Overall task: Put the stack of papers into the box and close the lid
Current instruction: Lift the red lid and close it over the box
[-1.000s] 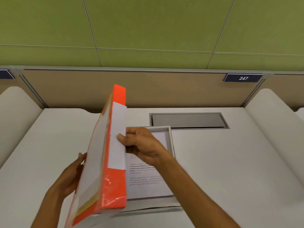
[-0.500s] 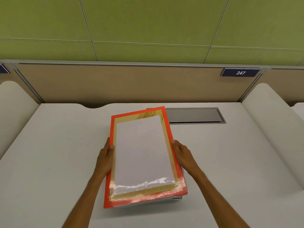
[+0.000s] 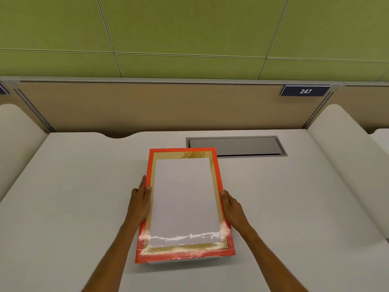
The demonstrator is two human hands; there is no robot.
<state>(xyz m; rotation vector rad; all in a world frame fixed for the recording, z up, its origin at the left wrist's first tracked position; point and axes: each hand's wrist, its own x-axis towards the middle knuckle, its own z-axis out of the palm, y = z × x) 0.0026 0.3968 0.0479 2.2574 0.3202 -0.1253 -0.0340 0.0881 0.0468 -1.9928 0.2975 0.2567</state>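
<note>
An orange lid (image 3: pixel 184 205) with a gold border and a white centre panel lies flat over the box in the middle of the white desk (image 3: pixel 73 197). Only a thin grey strip of the box (image 3: pixel 185 260) shows under the lid's near edge. The stack of papers is hidden beneath the lid. My left hand (image 3: pixel 140 204) holds the lid's left edge, thumb on top. My right hand (image 3: pixel 232 209) grips the right edge the same way.
A grey metal cable hatch (image 3: pixel 235 146) is set into the desk just behind and right of the box. A tan partition (image 3: pixel 147 106) with a blue "247" sign (image 3: pixel 305 91) closes the back. White rounded dividers (image 3: pixel 347 148) flank both sides.
A second ago the lid stood tilted up with the papers visible in the open box. It came down flat, and both hands shifted to its side edges and squared it.
</note>
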